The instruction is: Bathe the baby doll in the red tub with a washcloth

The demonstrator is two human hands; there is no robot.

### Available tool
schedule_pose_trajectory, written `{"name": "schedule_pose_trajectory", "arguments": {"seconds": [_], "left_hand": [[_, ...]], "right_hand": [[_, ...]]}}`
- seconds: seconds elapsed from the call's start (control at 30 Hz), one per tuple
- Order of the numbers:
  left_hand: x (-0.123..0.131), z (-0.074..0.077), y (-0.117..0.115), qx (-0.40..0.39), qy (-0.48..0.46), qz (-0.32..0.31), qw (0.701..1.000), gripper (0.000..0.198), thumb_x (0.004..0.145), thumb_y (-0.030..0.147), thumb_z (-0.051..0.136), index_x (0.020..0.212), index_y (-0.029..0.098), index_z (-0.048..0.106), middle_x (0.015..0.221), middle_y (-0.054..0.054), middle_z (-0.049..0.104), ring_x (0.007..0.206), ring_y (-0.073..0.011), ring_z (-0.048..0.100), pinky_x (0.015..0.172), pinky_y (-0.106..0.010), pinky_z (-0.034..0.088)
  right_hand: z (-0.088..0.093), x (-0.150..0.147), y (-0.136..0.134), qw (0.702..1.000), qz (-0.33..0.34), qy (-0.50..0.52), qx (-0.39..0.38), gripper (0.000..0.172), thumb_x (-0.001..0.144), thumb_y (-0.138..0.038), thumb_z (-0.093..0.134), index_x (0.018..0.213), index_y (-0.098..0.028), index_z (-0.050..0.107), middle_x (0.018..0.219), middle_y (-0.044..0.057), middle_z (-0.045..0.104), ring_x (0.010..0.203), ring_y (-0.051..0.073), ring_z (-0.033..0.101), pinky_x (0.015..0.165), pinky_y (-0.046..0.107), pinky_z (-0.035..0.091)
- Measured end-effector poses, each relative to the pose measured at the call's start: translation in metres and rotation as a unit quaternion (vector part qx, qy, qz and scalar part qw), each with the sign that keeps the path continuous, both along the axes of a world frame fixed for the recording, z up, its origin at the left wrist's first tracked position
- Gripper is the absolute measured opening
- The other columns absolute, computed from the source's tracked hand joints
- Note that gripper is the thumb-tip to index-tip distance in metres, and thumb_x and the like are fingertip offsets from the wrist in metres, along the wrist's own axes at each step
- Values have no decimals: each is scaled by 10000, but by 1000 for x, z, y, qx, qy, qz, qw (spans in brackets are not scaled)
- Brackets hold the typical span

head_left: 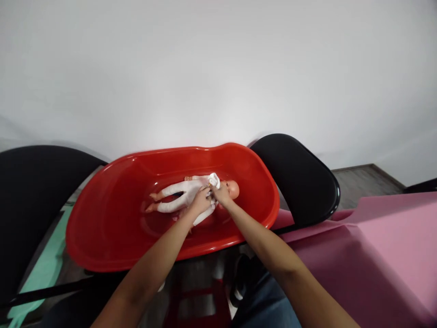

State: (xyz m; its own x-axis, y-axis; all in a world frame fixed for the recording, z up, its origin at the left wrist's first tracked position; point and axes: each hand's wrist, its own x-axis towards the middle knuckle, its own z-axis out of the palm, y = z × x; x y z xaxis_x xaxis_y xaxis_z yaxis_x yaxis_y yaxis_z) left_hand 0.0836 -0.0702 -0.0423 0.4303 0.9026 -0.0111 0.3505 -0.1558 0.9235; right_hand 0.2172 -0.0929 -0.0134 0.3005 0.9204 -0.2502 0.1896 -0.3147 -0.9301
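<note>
A baby doll [177,187] in a white outfit lies on its back in a red baby bathtub [102,218], its head to the right and bare feet to the left. My left hand [201,201] is closed at the doll's chest, its fingertips on the clothing. Beside it, near the doll's neck, my right hand [221,195] is closed on a small bunched white cloth [214,180]. My hands partly cover the doll's chest and chin. Something pink, partly hidden by my left forearm, lies along the doll's near side.
Black chairs stand at the left [41,182] and right [297,182] of the tub. A pink-covered surface [392,237] fills the lower right. A mint-green strip [48,259] lies lower left. Behind the tub rises a white wall [205,68]. Something dark red shows below.
</note>
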Motion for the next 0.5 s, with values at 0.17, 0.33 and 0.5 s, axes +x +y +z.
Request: {"name": "schedule_pose_trajectory", "arguments": {"seconds": [0.17, 0.33, 0.5], "left_hand": [[23, -5, 8, 159, 188, -71, 966, 902, 881, 422, 835, 1674, 230, 451, 1717, -172, 403, 1620, -386, 323, 1349, -576, 189], [58, -18, 2, 110, 286, -73, 949, 1091, 861, 557, 847, 1749, 263, 286, 1746, -209, 381, 1684, -408, 169, 1313, -712, -1], [53, -32, 4, 107, 280, -112, 947, 1037, 906, 479, 793, 1759, 244, 252, 1774, -186, 347, 1703, -356, 127, 1321, -678, -67]], "right_hand": [[50, 83, 45, 972, 6, -233, 29, 350, 907, -347, 717, 1231, -227, 664, 1135, 111, 777, 1021, 286, 721, 911, 382, 549], [75, 155, 52, 966, 42, -255, -27, 173, 813, -221, 742, 981, -198, 705, 835, 48, 753, 703, 193, 659, 680, 278, 480], [50, 148, 37, 999, -39, -9, -35, 209, 729, -119, 661, 927, -179, 688, 781, 15, 743, 637, 153, 636, 619, 252, 500]]}}
